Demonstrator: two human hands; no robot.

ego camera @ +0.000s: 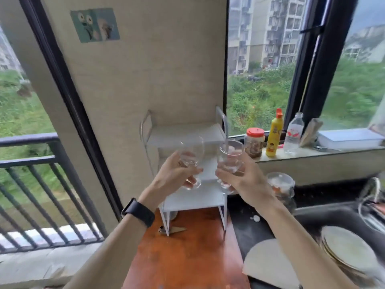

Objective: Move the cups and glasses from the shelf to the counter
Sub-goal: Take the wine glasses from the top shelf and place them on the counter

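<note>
Up in front of the shelf, both hands are raised, each wrapped round a clear glass. The left hand (173,174) curls its fingers and thumb round the lower bowl and stem of the left glass (190,155), a smooth, rounded piece with a short stem and a small foot. The right hand (245,180) grips the right glass (229,157) the same way, low on the bowl. Both glasses are held in the air, tilted slightly toward each other, near but apart, level with the middle tier. A matte black band (138,211) sits on the left wrist.

Behind them stands the shelf (187,134), a narrow white rack of flat tiers on thin metal legs with curved side rails. It stands at the back edge of a reddish-brown wooden board (187,257) against the pale, grainy wall. To the right of the board runs the counter (250,226), dark and speckled, with a lidded clear plastic tub (281,184) at its back edge. Pale round plates (350,251) are stacked at the right.

Along the stone window sill (312,155) stand a jar (254,142) with a red lid, a yellow squeeze bottle (274,136) and a clear water bottle (294,134). A dark metal railing (31,163) shows through the left window.
</note>
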